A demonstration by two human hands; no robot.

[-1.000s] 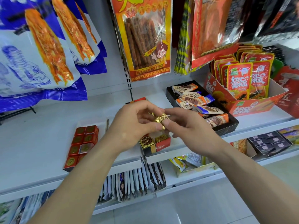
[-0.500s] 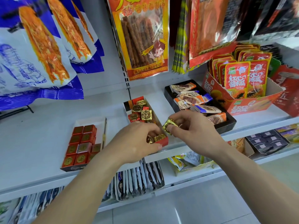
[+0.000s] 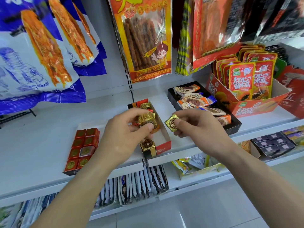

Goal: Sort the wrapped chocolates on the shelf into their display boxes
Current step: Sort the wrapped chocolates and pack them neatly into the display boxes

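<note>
A narrow red-fronted display box (image 3: 163, 145) stands on the white shelf with gold-wrapped chocolates in it. My left hand (image 3: 121, 137) is over the box's middle, fingers pinched on gold-wrapped chocolates (image 3: 147, 120). One gold chocolate (image 3: 148, 143) lies at the box's front end and another (image 3: 145, 105) at its back. My right hand (image 3: 197, 124) hovers just right of the box and pinches a single square gold chocolate (image 3: 171, 123). To the left, a flat box (image 3: 70, 171) holds rows of red-wrapped chocolates (image 3: 83, 142).
A black tray (image 3: 233, 124) of orange-and-white wrapped bars sits to the right, beside an orange carton (image 3: 256, 109) of red sachets. Snack bags hang above the shelf (image 3: 32, 153). Lower shelves hold more packets.
My left hand rose from the box's front end to its middle and now grips gold chocolates. My right hand stays beside the box with its gold chocolate.
</note>
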